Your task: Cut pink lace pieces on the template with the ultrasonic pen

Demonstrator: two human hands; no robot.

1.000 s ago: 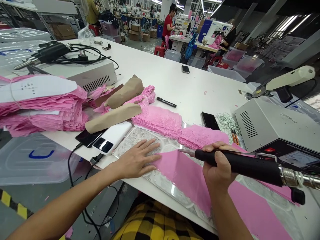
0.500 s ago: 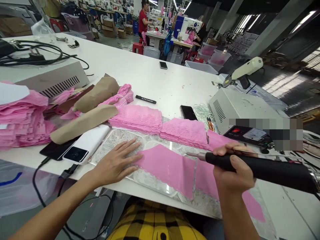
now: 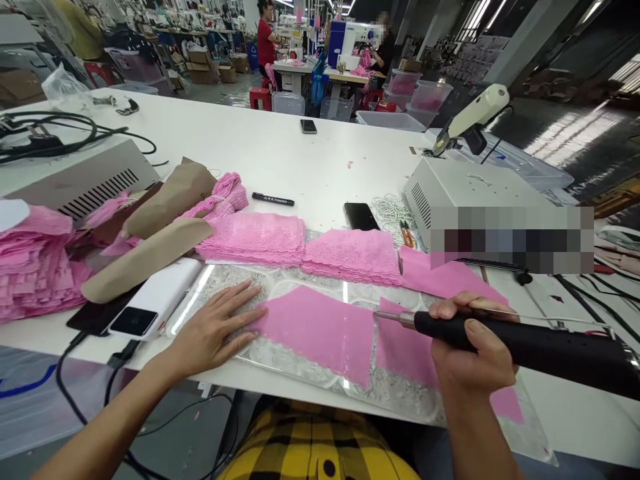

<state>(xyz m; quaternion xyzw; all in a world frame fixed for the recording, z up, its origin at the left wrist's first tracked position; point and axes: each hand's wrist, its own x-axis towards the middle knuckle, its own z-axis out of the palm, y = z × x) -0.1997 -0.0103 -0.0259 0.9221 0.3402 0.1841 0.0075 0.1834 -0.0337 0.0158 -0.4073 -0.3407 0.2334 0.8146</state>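
My left hand (image 3: pixel 217 330) lies flat with fingers spread, its fingertips at the left end of a flat pink fabric piece (image 3: pixel 315 333). This piece rests on a clear, grey-patterned sheet (image 3: pixel 295 370). My right hand (image 3: pixel 475 347) is wrapped round a black handheld cutting tool (image 3: pixel 540 347) with a slim metal tip and a thin cable along its body. That tip points left, near the upper end of the narrow gap between the first piece and a second pink piece (image 3: pixel 405 347). My right forearm partly covers the second piece. Whether the tip touches anything, I cannot tell.
Two stacks of pink lace-edged fabric (image 3: pixel 253 240) lie behind the sheet. Left are a white power bank (image 3: pixel 155 300), tan scraps (image 3: pixel 150 260) and a pink pile (image 3: pixel 35 267). A phone (image 3: pixel 361 217), marker (image 3: pixel 273 199), orange-handled snips (image 3: pixel 407 233) and grey box (image 3: pixel 480 193) stand beyond.
The tool's tip has moved from over the left fabric piece to the gap's upper end. The gap between the two pieces looks wider. My left hand stays flat; the view has shifted slightly.
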